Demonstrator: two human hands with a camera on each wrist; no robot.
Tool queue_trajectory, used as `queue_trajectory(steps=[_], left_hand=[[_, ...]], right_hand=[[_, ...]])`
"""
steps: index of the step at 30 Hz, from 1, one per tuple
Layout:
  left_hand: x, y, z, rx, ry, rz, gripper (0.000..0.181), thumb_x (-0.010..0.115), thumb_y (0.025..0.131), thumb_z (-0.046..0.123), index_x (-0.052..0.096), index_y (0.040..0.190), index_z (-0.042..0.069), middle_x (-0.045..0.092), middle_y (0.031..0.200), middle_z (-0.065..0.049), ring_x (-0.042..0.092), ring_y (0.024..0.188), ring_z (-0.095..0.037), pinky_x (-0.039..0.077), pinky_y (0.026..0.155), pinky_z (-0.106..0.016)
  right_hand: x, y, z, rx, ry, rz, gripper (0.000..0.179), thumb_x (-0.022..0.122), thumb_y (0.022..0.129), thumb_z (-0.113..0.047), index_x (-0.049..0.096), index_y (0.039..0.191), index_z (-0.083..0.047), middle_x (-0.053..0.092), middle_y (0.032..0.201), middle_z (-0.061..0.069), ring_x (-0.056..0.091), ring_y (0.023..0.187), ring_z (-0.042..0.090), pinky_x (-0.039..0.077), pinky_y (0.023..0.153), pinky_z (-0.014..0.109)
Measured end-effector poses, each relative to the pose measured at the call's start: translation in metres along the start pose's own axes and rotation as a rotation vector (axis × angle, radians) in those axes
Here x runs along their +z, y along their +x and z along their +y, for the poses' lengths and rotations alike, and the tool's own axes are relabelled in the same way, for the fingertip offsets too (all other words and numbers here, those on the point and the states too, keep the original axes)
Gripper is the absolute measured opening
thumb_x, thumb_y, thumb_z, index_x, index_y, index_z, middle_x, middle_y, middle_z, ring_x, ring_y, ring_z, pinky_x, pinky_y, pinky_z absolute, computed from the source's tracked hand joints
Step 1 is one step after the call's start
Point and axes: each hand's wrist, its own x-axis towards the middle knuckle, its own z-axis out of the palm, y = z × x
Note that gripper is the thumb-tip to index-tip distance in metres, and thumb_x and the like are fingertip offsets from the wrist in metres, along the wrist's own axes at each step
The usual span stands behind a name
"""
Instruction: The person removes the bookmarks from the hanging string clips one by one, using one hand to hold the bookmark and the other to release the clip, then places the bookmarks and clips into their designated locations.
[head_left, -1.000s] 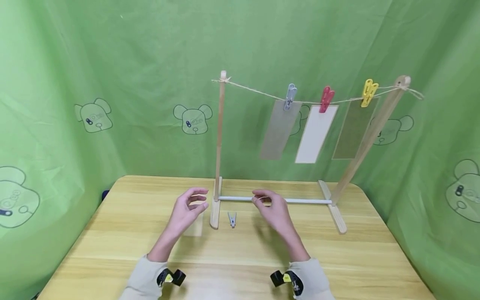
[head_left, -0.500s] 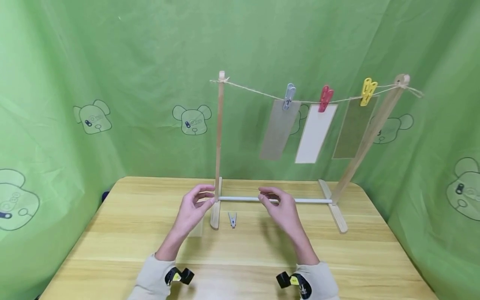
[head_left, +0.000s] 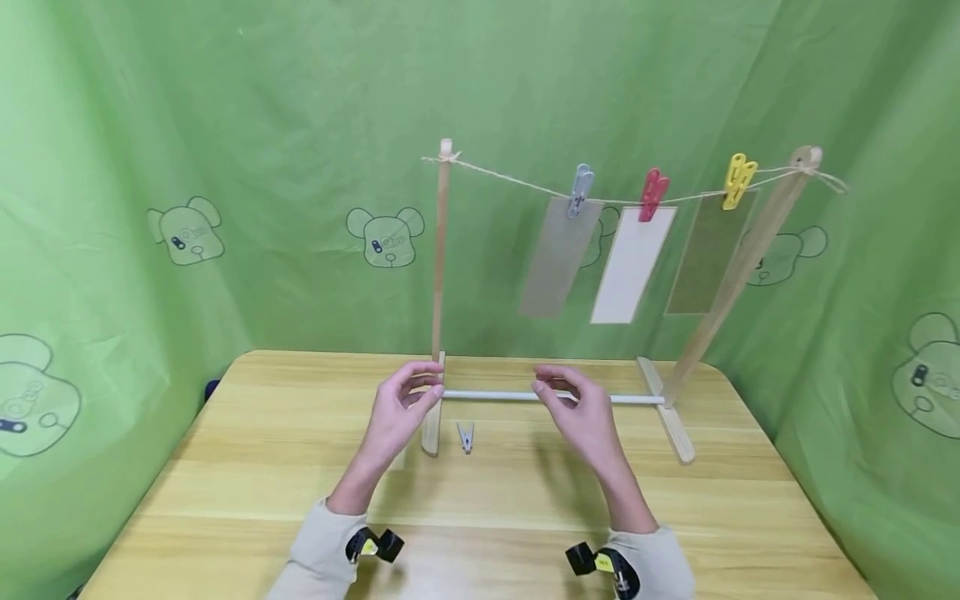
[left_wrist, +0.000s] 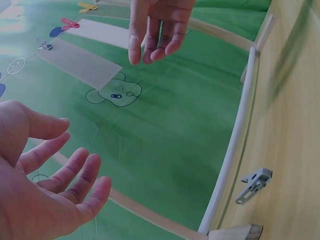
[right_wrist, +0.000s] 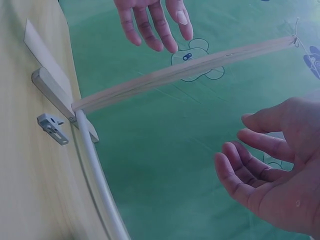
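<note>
Both hands hover over the table with loosely bent fingers and nothing in them. My left hand (head_left: pixel 399 410) overlaps the foot of the left post in the head view. My right hand (head_left: pixel 583 418) is in front of the rack's white crossbar (head_left: pixel 495 395). Between them on the tabletop lies a grey-blue clothespin (head_left: pixel 467 437), also visible in the left wrist view (left_wrist: pixel 254 186). A pale card (right_wrist: pixel 47 55) lies on the table beyond the left foot in the right wrist view, mostly hidden by my left hand in the head view.
A string between two wooden posts (head_left: pixel 439 267) carries a grey card (head_left: pixel 561 258), a white card (head_left: pixel 633 267) and an olive card (head_left: pixel 705 258). Grey-blue (head_left: pixel 581 191), red (head_left: pixel 653 195) and yellow clothespins (head_left: pixel 739 181) clip them. Green curtains (head_left: pixel 300 125) surround the wooden table (head_left: pixel 225 483).
Both hands have drifted to the right over the table, the left one now overlapping the left post's base. The clothespin on the table and the hanging cards stay where they were.
</note>
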Motion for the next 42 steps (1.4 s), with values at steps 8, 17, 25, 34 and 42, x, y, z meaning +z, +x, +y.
queue_trajectory(steps=[8,17,25,34,42], left_hand=[[0.009,0.004,0.005,0.036,-0.009,-0.005,0.028,0.066,0.095,-0.005,0.064,0.123,-0.007,0.067,0.122,-0.019,0.062,0.113,-0.042,0.056,0.102,-0.043],[0.024,0.012,0.009,0.068,-0.016,-0.011,0.028,0.067,0.094,-0.004,0.067,0.122,-0.004,0.069,0.12,-0.017,0.064,0.111,-0.039,0.055,0.102,-0.047],[0.035,0.018,0.011,0.083,-0.025,-0.026,0.027,0.067,0.096,-0.003,0.068,0.123,-0.002,0.07,0.121,-0.014,0.066,0.111,-0.034,0.054,0.104,-0.046],[0.047,0.026,0.012,0.12,-0.047,-0.019,0.028,0.066,0.095,-0.005,0.069,0.123,0.0,0.069,0.123,-0.017,0.066,0.111,-0.031,0.054,0.105,-0.045],[0.058,0.034,0.009,0.181,-0.07,-0.001,0.029,0.067,0.093,-0.007,0.068,0.121,-0.003,0.069,0.123,-0.019,0.065,0.11,-0.033,0.054,0.104,-0.052]], right_hand=[[-0.008,0.002,-0.008,-0.029,-0.032,0.049,0.025,0.073,0.095,-0.008,0.072,0.119,0.0,0.072,0.113,0.014,0.068,0.1,0.016,0.059,0.087,0.02],[-0.014,0.003,-0.006,-0.101,-0.062,0.09,0.025,0.074,0.094,-0.005,0.072,0.118,0.002,0.071,0.11,0.017,0.068,0.1,0.021,0.059,0.09,0.022],[-0.014,0.0,-0.039,-0.203,-0.122,0.11,0.024,0.072,0.091,0.008,0.069,0.115,0.01,0.068,0.108,0.026,0.066,0.097,0.029,0.059,0.09,0.022],[-0.028,0.009,-0.049,-0.297,-0.142,0.118,0.026,0.072,0.091,0.008,0.069,0.116,0.009,0.068,0.111,0.021,0.065,0.097,0.014,0.057,0.091,0.017],[-0.031,0.011,-0.072,-0.358,-0.172,0.138,0.025,0.072,0.089,0.01,0.069,0.114,0.011,0.069,0.109,0.02,0.066,0.096,0.016,0.058,0.09,0.02]])
